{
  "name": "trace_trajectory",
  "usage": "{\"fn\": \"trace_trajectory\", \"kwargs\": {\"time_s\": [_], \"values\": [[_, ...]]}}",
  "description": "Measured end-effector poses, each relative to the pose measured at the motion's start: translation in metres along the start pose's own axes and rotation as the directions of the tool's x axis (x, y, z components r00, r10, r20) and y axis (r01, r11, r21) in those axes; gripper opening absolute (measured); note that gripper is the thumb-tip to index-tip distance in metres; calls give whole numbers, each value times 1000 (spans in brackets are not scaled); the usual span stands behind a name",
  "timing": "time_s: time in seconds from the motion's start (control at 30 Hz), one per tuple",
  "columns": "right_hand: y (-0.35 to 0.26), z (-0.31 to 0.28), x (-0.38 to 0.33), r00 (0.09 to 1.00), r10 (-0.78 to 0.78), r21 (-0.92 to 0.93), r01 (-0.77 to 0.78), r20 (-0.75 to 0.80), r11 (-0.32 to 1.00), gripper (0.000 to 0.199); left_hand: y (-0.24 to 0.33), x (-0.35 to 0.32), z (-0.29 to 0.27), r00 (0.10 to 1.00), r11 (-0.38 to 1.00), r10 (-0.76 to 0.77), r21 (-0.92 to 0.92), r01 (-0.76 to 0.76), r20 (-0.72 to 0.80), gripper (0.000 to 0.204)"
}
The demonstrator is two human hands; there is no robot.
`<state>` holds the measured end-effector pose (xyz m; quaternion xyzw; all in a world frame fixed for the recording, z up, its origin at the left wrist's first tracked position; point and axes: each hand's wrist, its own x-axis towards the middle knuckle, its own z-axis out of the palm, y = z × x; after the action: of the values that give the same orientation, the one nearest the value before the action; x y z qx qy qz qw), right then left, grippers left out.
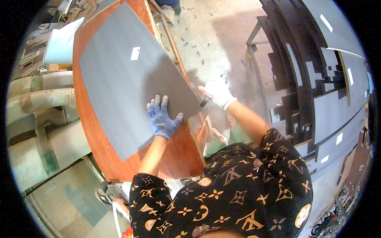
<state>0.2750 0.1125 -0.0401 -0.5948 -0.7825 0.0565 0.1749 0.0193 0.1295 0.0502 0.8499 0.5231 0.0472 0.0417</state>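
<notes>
A large dark grey panel point(115, 75) with a small white label point(135, 53) lies flat on a reddish-brown wooden worktop point(174, 158). My left hand point(162, 121), in a blue glove with grey fingertips, presses flat on the panel near its close edge, fingers spread. At the panel's right corner is my right hand point(218, 93), in a white glove washed out by glare. Its fingers curl around something, mostly hidden; a dark bit shows beyond the knuckles. A small black piece point(203, 104) sticks out at the corner beside the glove.
Stacks of dark panels point(295, 71) stand on a metal-legged rack point(256, 33) to the right. Small dark offcuts are scattered over the floor point(202, 23). Thick pipes point(47, 91) run along the left, below a pale blue sheet point(61, 43). Another person's leg shows at the top.
</notes>
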Motion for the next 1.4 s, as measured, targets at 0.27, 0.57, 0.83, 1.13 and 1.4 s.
{"fn": "trace_trajectory", "kwargs": {"time_s": [0.27, 0.57, 0.83, 1.13, 1.4], "values": [[-28, 101, -34, 916, 331, 957, -272, 227, 97, 29, -2, 4, 5, 1000, 1000, 21, 16, -21, 3, 87], [-43, 55, -14, 906, 390, 782, -362, 167, 507, 27, -3, 3, 8, 1000, 999, 29, 28, -30, 4, 87], [7, 8, 20, 999, -33, 167, 39, -34, 985, 17, -9, 8, 8, 1000, 998, 29, 51, -28, -9, 88], [-33, 62, -1, 961, 260, 897, -194, 92, 397, 22, -7, 11, 6, 999, 999, 24, 44, -25, 21, 90], [-4, 33, 22, 999, 45, 329, -45, 6, 943, 11, -6, 2, 7, 999, 996, 10, 83, -13, 43, 91]]}}
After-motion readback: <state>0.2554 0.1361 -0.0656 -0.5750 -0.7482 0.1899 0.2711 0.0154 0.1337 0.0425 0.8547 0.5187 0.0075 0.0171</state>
